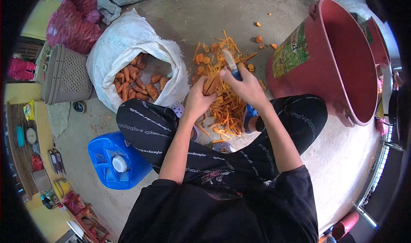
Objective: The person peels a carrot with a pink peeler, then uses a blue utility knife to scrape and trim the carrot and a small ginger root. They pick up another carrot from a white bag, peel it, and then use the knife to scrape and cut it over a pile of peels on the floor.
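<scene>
My left hand (pixel 198 101) is closed round an orange-brown carrot (pixel 210 85) above a heap of peelings. In my right hand (pixel 249 89) is a knife (pixel 230 59) with a blue handle, its blade pointing up and away from me, just right of the carrot. Below both hands, orange peelings (pixel 224 110) and cut round ends lie piled on the floor between my feet. To the left, a white woven sack (pixel 122 41) lies with its mouth towards me, and several carrots (pixel 128 80) show inside it.
A large red tub (pixel 295 78) leans at the right, its opening turned rightwards. A blue jerrycan (pixel 105 166) is by my left knee. Beyond the sack are a grey basket (pixel 70 74) and red mesh sacks (pixel 72 26). Small orange scraps (pixel 258 39) dot the concrete floor.
</scene>
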### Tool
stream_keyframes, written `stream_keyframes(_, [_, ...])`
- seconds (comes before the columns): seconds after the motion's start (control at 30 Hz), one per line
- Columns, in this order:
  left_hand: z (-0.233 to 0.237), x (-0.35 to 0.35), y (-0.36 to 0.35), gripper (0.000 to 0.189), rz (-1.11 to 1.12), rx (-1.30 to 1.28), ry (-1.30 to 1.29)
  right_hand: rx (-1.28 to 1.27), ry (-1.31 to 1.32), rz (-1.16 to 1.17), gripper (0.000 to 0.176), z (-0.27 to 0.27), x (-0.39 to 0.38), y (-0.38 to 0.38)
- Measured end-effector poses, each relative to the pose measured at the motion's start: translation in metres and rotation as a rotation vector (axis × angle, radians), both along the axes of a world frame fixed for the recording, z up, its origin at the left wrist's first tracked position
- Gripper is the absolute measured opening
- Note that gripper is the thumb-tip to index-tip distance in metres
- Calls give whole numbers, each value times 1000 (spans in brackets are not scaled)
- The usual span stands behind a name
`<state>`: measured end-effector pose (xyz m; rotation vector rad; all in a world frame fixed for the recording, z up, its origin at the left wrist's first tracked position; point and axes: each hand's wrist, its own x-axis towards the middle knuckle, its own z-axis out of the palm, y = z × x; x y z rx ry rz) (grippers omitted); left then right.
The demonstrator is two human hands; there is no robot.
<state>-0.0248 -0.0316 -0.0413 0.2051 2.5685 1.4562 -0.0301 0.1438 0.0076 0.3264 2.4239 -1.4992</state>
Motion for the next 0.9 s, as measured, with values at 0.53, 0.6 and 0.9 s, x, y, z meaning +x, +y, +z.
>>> stream_keyframes(0.53, [-11,3,5,36,-95,24,72,128,32,37,77,-22,17,-9])
stream_keyframes(0.6, [-7,4,5,37,-98,7,16,146,43,51,77,-25,17,-9])
stream_keyframes(0.9, [3,4,2,43,-161,41,-108,220,98,80,71,-21,21,-10])
